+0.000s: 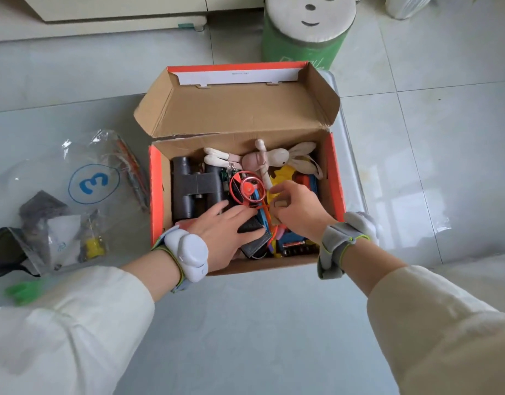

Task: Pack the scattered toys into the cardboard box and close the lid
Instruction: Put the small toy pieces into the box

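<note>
Open cardboard box [155, 195], full of toys.
Binoculars [194, 186] and plush rabbit [282, 158] inside; left hand [225, 229] lies flat on the contents, right hand [299, 212] pinches a small tan block [281, 205].

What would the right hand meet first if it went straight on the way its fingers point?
Probably the red wheel, just up-left of the right hand, which pinches a tan block; depth is unclear, so it may pass above.

Single head-worn wide-angle view, forward and steeply down, close above the open cardboard box [155, 195].
</note>
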{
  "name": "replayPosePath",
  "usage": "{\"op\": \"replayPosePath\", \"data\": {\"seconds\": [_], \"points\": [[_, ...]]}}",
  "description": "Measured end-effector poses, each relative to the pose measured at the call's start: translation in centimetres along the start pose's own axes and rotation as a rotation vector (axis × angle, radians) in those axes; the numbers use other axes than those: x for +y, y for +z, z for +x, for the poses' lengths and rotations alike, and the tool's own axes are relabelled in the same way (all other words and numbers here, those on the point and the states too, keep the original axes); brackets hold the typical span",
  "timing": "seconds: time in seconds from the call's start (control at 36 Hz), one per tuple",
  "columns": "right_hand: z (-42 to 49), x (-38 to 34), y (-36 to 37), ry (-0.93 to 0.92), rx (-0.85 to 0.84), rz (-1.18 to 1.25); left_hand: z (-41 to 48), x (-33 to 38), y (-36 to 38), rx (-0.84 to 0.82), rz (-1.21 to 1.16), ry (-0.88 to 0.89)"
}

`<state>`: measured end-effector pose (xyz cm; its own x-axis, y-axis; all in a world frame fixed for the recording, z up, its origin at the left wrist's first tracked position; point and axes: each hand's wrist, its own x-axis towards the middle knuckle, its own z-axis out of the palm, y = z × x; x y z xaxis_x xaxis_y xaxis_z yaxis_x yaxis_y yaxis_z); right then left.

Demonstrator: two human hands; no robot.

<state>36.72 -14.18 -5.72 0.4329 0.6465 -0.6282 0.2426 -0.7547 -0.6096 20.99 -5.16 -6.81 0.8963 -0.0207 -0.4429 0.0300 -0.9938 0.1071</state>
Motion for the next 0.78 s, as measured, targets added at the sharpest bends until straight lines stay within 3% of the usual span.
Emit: {"op": "replayPosePath", "data": {"seconds": [0.14, 0.25, 0.39, 0.61, 0.78], "points": [[-0.8, -0.3, 1.5, -0.078, 0.114, -0.055, -0.5, 0.0, -0.1, 0.068, 0.173, -0.046], [-1.4, -0.2, 1.8, -0.074, 0.216, -0.069, -1.4, 0.4, -0.4, 0.173, 0.011, -0.141], [-3.0, -1.8, 2.3, -0.072, 0.2, -0.133, -4.3, -0.2, -1.9, 0.138, -0.378, -0.329], [-6.3, -8.3, 6.6, -0.174, 0.306, -0.154, -12.6, -2.2, -1.2, 0.429, -0.478, -0.407], [-8.9, -14.0, 12.1, -0.276, 0.301, -0.174, -21.3, -5.0, 1.5, 0.515, -0.54, -0.566]]}}
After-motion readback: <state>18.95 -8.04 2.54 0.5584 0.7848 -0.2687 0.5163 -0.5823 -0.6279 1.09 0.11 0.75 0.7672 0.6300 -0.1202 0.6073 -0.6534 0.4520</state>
